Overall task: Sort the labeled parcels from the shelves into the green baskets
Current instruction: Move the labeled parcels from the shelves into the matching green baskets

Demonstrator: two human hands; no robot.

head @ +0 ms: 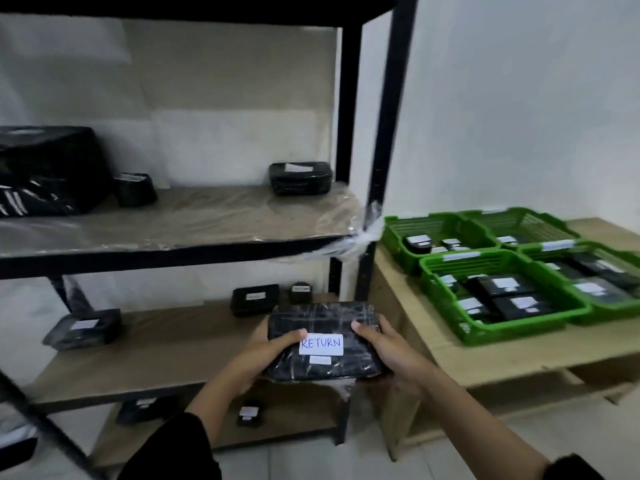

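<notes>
While both hands hold it, a flat black parcel [323, 341] wrapped in shiny plastic sits in the air in front of the lower shelf [156, 344], at the near centre of the view. The left hand [263, 355] grips its left edge, with the thumb on top just beside a white label [321, 344] that reads "RETURN" in blue letters. The right hand [391, 351] grips the right edge, thumb on top, and its fingers are closed under the parcel. A second, smaller white label lies just below the first one, but its text is too blurred to read.

To the right, four green baskets [512, 327] stand close together on a light wooden worktop [485, 362]. The two near baskets hold several black parcels with white labels; the two far baskets hold only a few small ones.

On the black metal rack at the left, the upper shelf [173, 220] is covered with clear plastic film and carries a big black parcel [48, 171] at the far left, a small one [135, 188] just beside it, and another one [300, 178] near the right post. On the lower shelf, one parcel [83, 329] lies at the left and two more [256, 299] stand behind the held parcel. More small parcels lie on the bottom shelf [249, 415].
</notes>
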